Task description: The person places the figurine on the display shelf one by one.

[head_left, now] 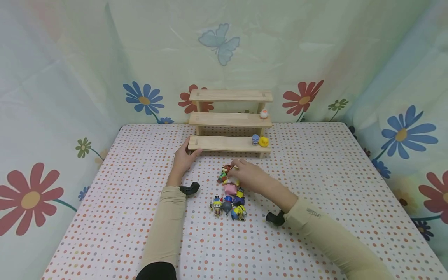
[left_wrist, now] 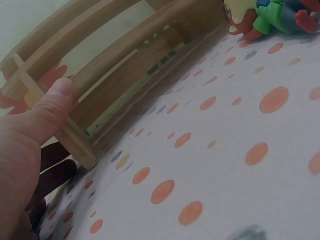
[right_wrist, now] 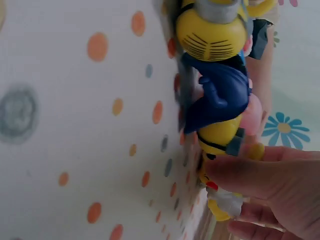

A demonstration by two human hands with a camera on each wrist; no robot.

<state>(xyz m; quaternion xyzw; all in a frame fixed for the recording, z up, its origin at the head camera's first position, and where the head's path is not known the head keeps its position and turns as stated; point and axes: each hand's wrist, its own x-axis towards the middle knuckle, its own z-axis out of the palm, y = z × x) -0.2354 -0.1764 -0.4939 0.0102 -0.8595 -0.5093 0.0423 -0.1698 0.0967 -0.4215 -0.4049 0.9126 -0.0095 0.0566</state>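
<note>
Farthest left, the left hand (head_left: pixel 182 157) grips the left end of the lowest step of a three-step wooden display shelf (head_left: pixel 224 144), thumb along the front and fingers behind the leg. The shelf stands at the middle of the far edge of the dotted table (head_left: pixel 315 155).

In front of it, a cluster of toy figures runs toward the table's near edge. A Minion in a blue-topped hat (head_left: pixel 217 206) is leftmost; a fox-like figure in green (head_left: pixel 223 175) is nearest the shelf. A grey-blue figure with a blue cap (head_left: pixel 227 205) comes next, then a pink figure (head_left: pixel 230 189) and a yellow-and-white figure (head_left: pixel 232 181). A Minion in dark blue (head_left: pixel 239 198) and a yellow-and-blue Minion (head_left: pixel 239 212) make the cluster's right side.

The right hand (head_left: pixel 250 177), well apart from the left, is bent over the yellow-and-white figure; whether its fingers have closed on it cannot be told.

Farther right, at the shelf's right end, a small blue figure (head_left: pixel 255 139) and a yellow duck (head_left: pixel 264 141) sit side by side on the lowest step, with a white hen-like figure (head_left: pixel 264 113) on the middle step.

The work looks at an early stage: three figures are on the shelf, seven remain on the table, and the top step bears none.
</note>
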